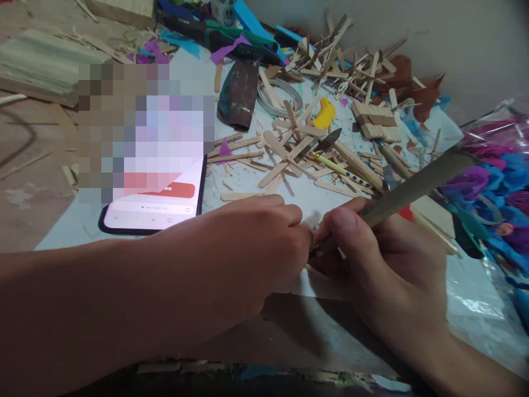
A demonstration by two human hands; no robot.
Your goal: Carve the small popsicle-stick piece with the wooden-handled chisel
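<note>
Left hand [248, 248] nearest, forearm coming in from the lower left. Fingers bunched narrow, tips pinching a stick piece [316, 227], of which only a pale sliver shows between the two hands.

Right hand [372, 264] just beside it, knuckles almost touching the left fingertips. It is wrapped tight around a long tool [413, 187], thumb pressed flat on top. The tool is flat and grey-brown and slants up to the right; its working end is hidden where the hands meet, at the stick piece.

Both hands rest on a white sheet [256, 187] that covers the work surface.

Left of the hands, on the same sheet: a phone [157, 212] lying face up, screen lit, upper part blurred.

Past the hands: loose flat sticks [285, 149] scattered and crossing one another. Among them a yellow pencil [339, 168] with dots, and a dark blade [329, 138] just above it. A yellow object [324, 113] sits near the blade.

Further right, a neat stack of sticks [376, 121].

Further back: a dark pouch [239, 91], a tape ring [281, 94] beside it, then a tangled heap of sticks [343, 55] against the wall.

Right edge: a clear bag [496, 187] of blue and purple paper shapes.

Far left: a wood block [41, 66].
</note>
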